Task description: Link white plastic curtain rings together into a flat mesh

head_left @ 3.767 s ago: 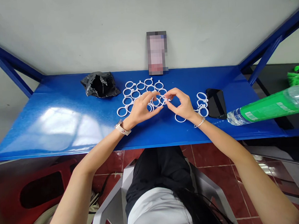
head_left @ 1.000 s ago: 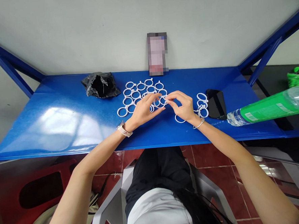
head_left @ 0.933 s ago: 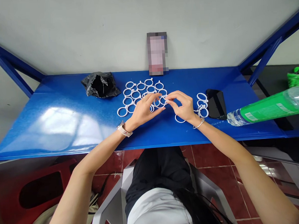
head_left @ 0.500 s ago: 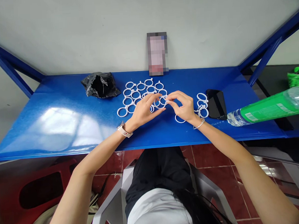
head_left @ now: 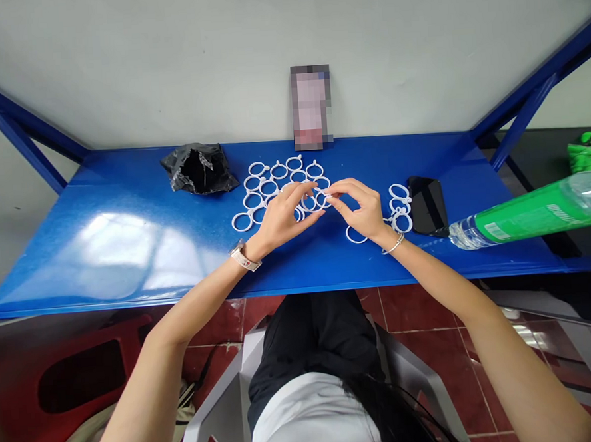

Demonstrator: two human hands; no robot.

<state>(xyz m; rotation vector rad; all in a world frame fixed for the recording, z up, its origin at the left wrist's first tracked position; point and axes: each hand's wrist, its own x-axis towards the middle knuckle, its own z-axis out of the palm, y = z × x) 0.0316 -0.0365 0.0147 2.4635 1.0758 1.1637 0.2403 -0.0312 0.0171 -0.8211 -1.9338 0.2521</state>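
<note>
Many white curtain rings (head_left: 278,170), each with a small eyelet, lie in a loose cluster on the blue table (head_left: 217,252). My left hand (head_left: 288,213) hovers over the cluster's near right part, thumb and fingers apart, hiding some rings. To its right, my right hand (head_left: 359,207) pinches a white curtain ring (head_left: 324,199) at its edge between thumb and fingertips. Below my right hand lies another ring (head_left: 356,234), partly covered. A smaller group of rings (head_left: 399,192) sits beyond my right wrist, some linked or overlapping.
A crumpled black plastic bag (head_left: 199,168) gapes at the left back. A blurred-out phone-like device (head_left: 311,106) leans on the wall. At right are a black phone (head_left: 427,205) and a bottle with a green label (head_left: 530,216). Blue frame bars (head_left: 524,117) flank the table.
My left hand has shifted slightly left, its thumb drawing away from the ring at my right fingertips. My right hand keeps its pinch almost in place.
</note>
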